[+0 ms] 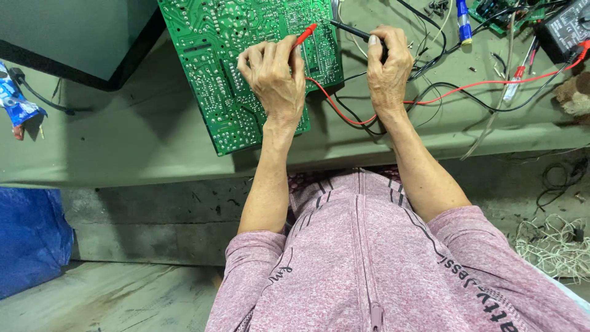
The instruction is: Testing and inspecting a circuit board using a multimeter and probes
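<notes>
Both hands grip probes, left [273, 77] red probe [305, 34], right [388, 67] black probe [350, 29], on the solder-dotted green circuit board [239, 67].

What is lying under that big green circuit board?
The green circuit board lies solder side up on an olive-green cloth covering the bench. Its far left corner overlaps a dark box. Its component side faces down, hidden.

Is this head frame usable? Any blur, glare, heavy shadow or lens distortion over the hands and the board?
Head view: sharp across the left hand, right hand and green circuit board; no motion blur. Light is soft and even, no glare on the board. Mild shadows fall beside the board and under the bench edge. Wide-angle bowing shows along that edge. The red probe and black probe read clearly.
</notes>
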